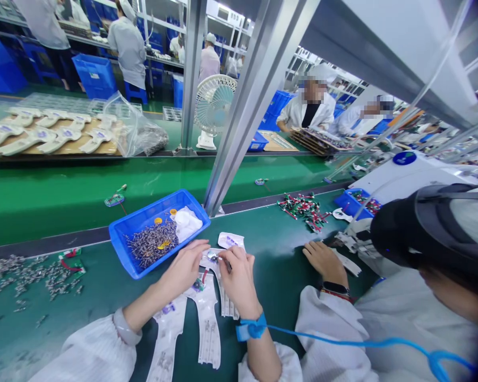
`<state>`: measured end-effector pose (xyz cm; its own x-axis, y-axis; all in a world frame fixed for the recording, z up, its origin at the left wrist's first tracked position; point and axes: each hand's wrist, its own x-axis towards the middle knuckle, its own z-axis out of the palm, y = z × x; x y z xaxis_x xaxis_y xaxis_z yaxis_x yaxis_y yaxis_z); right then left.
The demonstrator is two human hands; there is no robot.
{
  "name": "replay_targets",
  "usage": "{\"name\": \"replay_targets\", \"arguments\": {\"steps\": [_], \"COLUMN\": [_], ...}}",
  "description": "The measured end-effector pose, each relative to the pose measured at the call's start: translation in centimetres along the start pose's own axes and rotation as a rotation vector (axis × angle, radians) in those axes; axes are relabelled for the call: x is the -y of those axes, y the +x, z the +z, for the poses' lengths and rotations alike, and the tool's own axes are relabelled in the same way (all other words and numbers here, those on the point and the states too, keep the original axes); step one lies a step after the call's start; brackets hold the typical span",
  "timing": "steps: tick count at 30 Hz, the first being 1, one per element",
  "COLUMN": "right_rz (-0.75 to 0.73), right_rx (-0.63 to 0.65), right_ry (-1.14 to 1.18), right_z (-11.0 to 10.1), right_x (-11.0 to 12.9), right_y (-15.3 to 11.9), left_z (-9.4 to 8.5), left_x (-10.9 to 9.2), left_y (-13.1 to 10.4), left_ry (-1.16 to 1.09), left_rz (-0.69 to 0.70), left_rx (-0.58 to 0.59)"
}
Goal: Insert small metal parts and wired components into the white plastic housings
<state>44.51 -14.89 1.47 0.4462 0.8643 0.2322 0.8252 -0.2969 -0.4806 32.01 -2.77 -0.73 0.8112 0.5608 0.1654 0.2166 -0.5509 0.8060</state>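
Under both my hands lies a white plastic handle shell (225, 301), curved, with a small round metallic part (212, 257) in its wider end. My left hand (185, 262) grips the left edge of that end, fingers together. Fingertips of my right hand (239, 276) are pinched beside the metallic part; what they hold is too small and hidden to name. A blue wrist strap (252, 328) circles my right wrist. Just left lies another shell (207, 321) with a red wire and a small dark round part; a further shell (163, 347) is partly beneath my left forearm.
Behind my left hand stands a blue bin (121, 249) of small screw-like pieces. Loose metal pieces (43, 276) scatter at left. Wired green boards (302, 209) are piled at right. A metal post (239, 122) rises ahead. A co-worker's hand (325, 262) rests nearby.
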Motion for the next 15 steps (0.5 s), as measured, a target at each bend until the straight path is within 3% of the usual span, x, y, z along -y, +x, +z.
{"name": "replay_targets", "arguments": {"steps": [9, 15], "right_rz": [0.040, 0.164], "right_rx": [-0.028, -0.097], "right_ry": [0.025, -0.144], "right_z": [-0.7, -2.4], "right_x": [0.2, -2.0], "right_y": [-0.2, -2.5], "left_z": [-0.3, -2.0], "left_x": [-0.4, -1.3], "left_y": [-0.4, -3.2], "left_ry": [0.045, 0.131], "left_rz": [0.000, 0.045], "left_rx": [0.005, 0.023]}}
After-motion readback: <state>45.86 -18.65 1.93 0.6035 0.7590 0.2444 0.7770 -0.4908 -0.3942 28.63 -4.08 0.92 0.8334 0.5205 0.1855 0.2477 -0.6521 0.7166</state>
